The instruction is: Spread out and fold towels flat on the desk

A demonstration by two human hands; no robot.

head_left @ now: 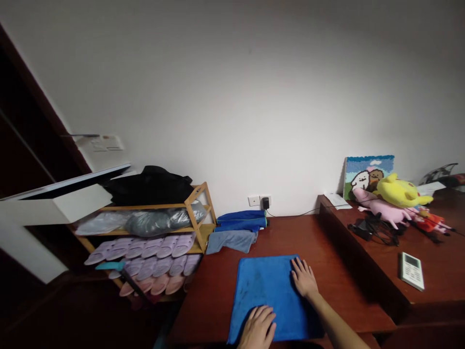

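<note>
A blue cloth [269, 281] lies spread out flat on the brown wooden table [214, 300], with a few dark stains on its left half. My left hand [258, 327] rests on the cloth's near edge, fingers stretched out and palm down. Toward the far right corner, my right hand [303, 278] lies flat on the cloth with its fingers slightly spread. Neither hand grips anything. Behind the spread cloth, folded blue cloths [241, 220] and a grey-blue cloth [231, 241] lie against the wall.
On the left stands a wooden rack [196, 213] with several slippers [152, 246] and a black bag [152, 186] on top. A higher brown surface [385, 266] at right carries a remote control [412, 271], plush toys [399, 191] and a picture [366, 169]. A black charger [265, 203] is plugged into the wall.
</note>
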